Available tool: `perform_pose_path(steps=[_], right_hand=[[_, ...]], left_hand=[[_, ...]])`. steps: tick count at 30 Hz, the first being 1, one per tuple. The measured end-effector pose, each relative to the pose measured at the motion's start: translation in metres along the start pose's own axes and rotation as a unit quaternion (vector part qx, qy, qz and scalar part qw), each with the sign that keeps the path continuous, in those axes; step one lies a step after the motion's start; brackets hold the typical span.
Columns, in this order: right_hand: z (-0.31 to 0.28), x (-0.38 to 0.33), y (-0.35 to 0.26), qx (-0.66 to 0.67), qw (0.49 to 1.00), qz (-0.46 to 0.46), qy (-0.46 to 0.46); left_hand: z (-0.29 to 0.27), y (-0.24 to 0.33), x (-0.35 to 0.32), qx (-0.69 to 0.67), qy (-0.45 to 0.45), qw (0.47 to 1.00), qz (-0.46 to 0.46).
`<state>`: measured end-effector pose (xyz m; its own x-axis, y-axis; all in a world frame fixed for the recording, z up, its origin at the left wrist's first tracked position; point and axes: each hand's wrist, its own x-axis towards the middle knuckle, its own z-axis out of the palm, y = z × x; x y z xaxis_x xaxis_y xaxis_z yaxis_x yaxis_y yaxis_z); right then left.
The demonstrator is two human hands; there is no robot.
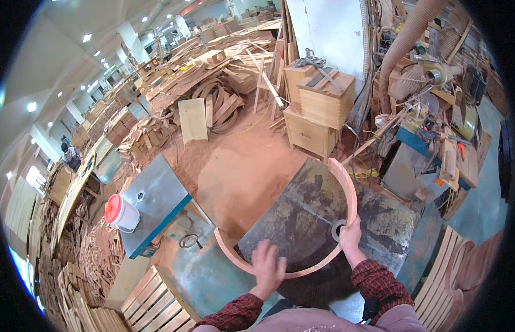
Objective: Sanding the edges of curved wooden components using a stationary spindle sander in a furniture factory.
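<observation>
one wooden arc [351,193] in the right hand [351,237]

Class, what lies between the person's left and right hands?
In the head view, the curved wooden strip runs from left hand to right hand, the dark tabletop showing beyond.

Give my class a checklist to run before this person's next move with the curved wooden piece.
1. Right hand gripping the curved wooden piece: ok.
2. Left hand gripping it: cannot tell; blurred, overlapping the wood.
3. Curve wholly within the metal machine table's outline: not ok; its left end extends beyond.
4. Round metal fitting stationary: cannot tell.
5. Right hand well away from that fitting: not ok; right beside it.
</observation>
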<state>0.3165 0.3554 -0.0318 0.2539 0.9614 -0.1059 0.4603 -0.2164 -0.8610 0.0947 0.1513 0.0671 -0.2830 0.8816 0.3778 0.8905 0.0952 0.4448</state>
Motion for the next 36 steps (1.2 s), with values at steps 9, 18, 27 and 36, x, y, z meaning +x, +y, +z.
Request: perform_pose_path(steps=[9, 18, 27, 36], right_hand=[[-0.009, -0.015, 0.008, -0.005, 0.998, -0.048, -0.032], [-0.011, 0.055, -0.001, -0.025, 0.986, -0.144, -0.083], [0.035, 0.182, -0.060, 0.078, 0.931, -0.214, -0.287], [0.038, 0.151, -0.044, 0.071, 0.938, -0.235, -0.244]], left_hand=[[0.075, 0.054, -0.028, -0.025, -0.269, 0.957, 0.106], [0.078, 0.055, -0.033, 0.037, -0.289, 0.955, 0.062], [0.075, 0.050, -0.032, 0.026, -0.287, 0.954, 0.077], [0.060, 0.029, -0.059, 0.027, -0.292, 0.952, 0.085]])
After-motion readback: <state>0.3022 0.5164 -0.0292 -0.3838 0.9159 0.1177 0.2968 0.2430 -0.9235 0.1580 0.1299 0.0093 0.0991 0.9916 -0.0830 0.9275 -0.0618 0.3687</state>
